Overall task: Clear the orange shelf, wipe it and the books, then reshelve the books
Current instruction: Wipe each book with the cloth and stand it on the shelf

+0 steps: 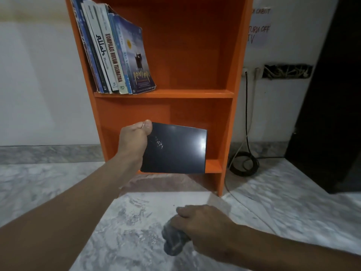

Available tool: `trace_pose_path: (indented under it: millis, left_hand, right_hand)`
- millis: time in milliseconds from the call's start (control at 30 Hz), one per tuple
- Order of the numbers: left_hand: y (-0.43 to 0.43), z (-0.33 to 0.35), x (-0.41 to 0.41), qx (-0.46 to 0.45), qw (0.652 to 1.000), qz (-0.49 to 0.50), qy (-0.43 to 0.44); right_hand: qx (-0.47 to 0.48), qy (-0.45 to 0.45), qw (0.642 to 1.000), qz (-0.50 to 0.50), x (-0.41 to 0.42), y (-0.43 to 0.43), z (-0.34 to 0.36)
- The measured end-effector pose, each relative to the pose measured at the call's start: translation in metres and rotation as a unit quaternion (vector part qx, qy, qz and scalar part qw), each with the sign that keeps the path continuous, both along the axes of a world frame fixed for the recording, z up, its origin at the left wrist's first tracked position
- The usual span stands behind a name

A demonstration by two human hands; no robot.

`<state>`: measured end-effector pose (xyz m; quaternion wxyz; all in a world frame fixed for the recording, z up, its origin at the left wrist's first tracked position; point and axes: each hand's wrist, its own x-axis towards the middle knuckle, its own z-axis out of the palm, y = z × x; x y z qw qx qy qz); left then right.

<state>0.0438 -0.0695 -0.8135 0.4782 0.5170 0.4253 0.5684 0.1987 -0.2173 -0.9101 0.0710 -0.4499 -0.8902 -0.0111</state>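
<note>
Thumb and curled fingers of the left hand (134,139) pinch a glossy dark book (175,151) by its upper left corner, before the lower compartment of the orange shelf (166,93); the right hand (203,225) clutches a grey cloth (173,241) low over the floor (293,192). Pale smears (158,143) on its cover probably want wiping before it joins the books (111,51) leaning upper left.

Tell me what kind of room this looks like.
Likely a home room: an orange bookshelf with books on a marble floor, and a wall note reading turn off TV above sockets.
</note>
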Motion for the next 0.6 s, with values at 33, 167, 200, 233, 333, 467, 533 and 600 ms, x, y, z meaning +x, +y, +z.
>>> trace_pose_path:
  millis: [33, 167, 200, 233, 333, 467, 533, 600]
  left_hand:
    - [0.001, -0.001, -0.001, -0.008, 1.000, 0.003, -0.001]
    - [0.004, -0.005, 0.004, -0.029, 0.999, -0.008, -0.019]
    - [0.003, -0.005, 0.007, -0.039, 0.999, -0.018, -0.027]
    - [0.002, -0.006, 0.010, -0.051, 0.998, -0.030, -0.033]
    - [-0.003, -0.003, 0.021, -0.071, 0.995, -0.057, -0.048]
    - [-0.001, 0.000, 0.017, -0.062, 0.996, -0.038, -0.052]
    - [0.004, -0.005, 0.009, -0.060, 0.997, -0.019, -0.040]
    - [0.006, -0.008, 0.001, -0.062, 0.998, -0.002, -0.030]
  right_hand:
    - [-0.009, 0.022, 1.000, -0.015, 0.001, 0.001, 0.006]
    - [0.146, 0.175, 0.969, -0.092, 0.011, 0.024, 0.068]
    - [0.196, 0.194, 0.954, -0.118, 0.014, 0.033, 0.085]
    - [0.239, 0.199, 0.940, -0.139, 0.016, 0.043, 0.098]
    - [0.256, 0.172, 0.936, -0.171, 0.011, 0.059, 0.104]
    - [0.183, 0.056, 0.981, -0.037, -0.003, 0.034, 0.034]
    - [0.080, 0.001, 0.997, 0.022, -0.007, 0.015, 0.011]
    - [0.021, 0.030, 0.999, -0.001, -0.006, 0.008, 0.009]
